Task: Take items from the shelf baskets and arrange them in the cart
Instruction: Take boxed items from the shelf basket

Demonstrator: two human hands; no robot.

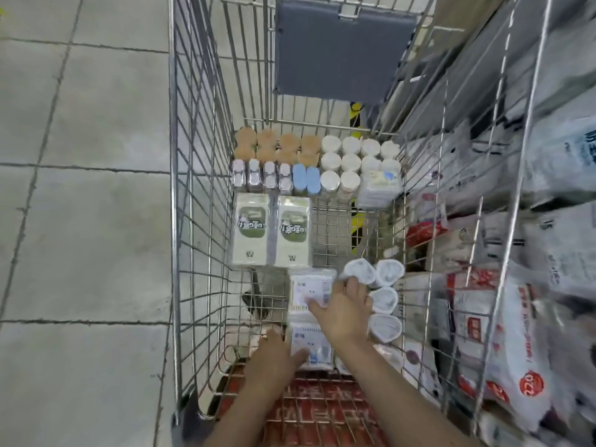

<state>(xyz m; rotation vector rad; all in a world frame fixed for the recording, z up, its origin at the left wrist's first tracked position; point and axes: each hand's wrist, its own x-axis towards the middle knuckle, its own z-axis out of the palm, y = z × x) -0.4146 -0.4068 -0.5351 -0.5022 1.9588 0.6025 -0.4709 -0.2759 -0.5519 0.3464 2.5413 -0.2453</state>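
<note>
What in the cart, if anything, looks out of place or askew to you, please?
Mostly tidy rows. One flat white packet lies tilted on top of the white-lidded jars at the far right corner, breaking the pattern.

Grey tiled floor (pixel 84 221) with dark grout lines lies left.

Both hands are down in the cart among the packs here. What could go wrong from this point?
1. The right hand lies across the upper white pack right beside the white cups; sliding the pack could knock that column out of line.
2. The left hand touches the lower pack near the cart edge; a push might skew it against the upper one.
</note>
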